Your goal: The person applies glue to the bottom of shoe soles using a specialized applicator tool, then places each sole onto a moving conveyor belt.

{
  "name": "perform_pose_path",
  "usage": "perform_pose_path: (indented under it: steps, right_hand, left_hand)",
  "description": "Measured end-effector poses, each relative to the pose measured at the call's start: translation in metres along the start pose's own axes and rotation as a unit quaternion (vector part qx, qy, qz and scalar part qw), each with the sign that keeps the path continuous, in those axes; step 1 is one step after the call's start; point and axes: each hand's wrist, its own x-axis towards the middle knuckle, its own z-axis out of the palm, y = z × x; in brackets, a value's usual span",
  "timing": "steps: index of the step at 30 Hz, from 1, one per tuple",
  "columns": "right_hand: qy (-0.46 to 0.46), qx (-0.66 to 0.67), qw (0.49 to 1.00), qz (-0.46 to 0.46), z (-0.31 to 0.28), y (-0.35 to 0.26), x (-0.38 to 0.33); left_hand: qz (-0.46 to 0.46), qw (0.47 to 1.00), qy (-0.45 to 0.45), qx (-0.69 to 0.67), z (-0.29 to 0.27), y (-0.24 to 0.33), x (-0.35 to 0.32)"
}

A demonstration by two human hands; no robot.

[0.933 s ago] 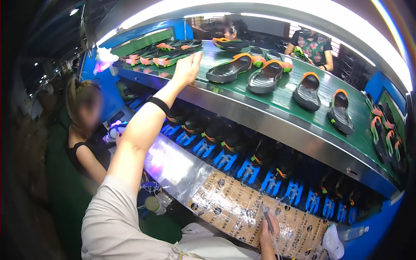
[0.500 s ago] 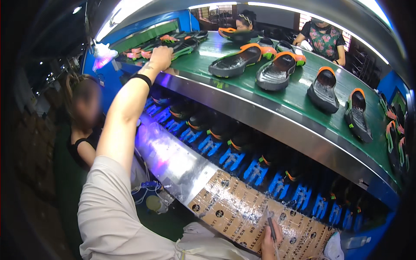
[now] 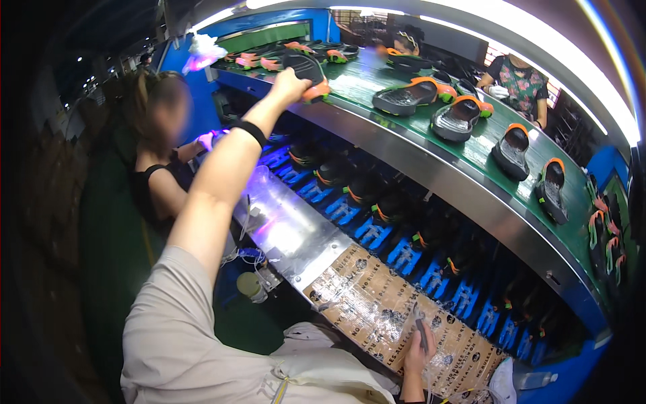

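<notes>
Black, the sole (image 3: 304, 66) is hovering at the near edge of the belt (image 3: 464, 153), left hand (image 3: 288, 86) gripping it – likely light, rubbery, best held by its rim – right hand (image 3: 416, 355) clasping a tool (image 3: 421, 326).

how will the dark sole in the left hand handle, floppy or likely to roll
The dark sole shows no droop beyond the left hand, so it's probably fairly stiff. Its broad, low shape suggests it would slide rather than roll.

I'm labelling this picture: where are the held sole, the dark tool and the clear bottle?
Held sole (image 3: 305, 68), head view: its dark middle.
Dark tool (image 3: 421, 325), head view: its shaft.
Clear bottle (image 3: 535, 380), head view: its body.
</notes>
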Motion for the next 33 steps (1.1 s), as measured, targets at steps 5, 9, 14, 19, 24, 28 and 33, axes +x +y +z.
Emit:
perform_pose_path:
  steps: [5,9,14,19,24,28,33]
  right_hand:
    - [0.061,0.043,0.997,-0.007,0.0,0.031,-0.003]
    - [0.043,0.137,0.985,0.099,-0.011,-0.007,0.011]
    - [0.054,0.24,0.961,0.125,-0.01,-0.033,0.024]
    - [0.0,0.318,0.936,0.154,-0.01,-0.065,0.025]
    - [-0.064,0.262,0.952,0.147,0.01,-0.106,0.033]
    - [-0.112,0.235,0.958,0.124,0.037,-0.136,0.042]
    - [-0.101,0.179,0.972,0.11,0.058,-0.152,0.051]
  left_hand:
    - [0.033,0.892,0.144,-0.428,0.034,0.008,-0.103]
    - [-0.143,0.832,-0.055,-0.534,0.054,0.031,-0.225]
    - [-0.269,0.589,-0.252,-0.719,0.1,0.024,-0.376]
    - [-0.252,0.376,-0.362,-0.815,0.094,0.066,-0.466]
    - [-0.346,0.308,-0.329,-0.823,0.105,0.086,-0.513]
    - [-0.397,0.288,-0.341,-0.802,0.097,0.1,-0.527]
    - [-0.393,0.33,-0.37,-0.774,0.092,0.108,-0.531]
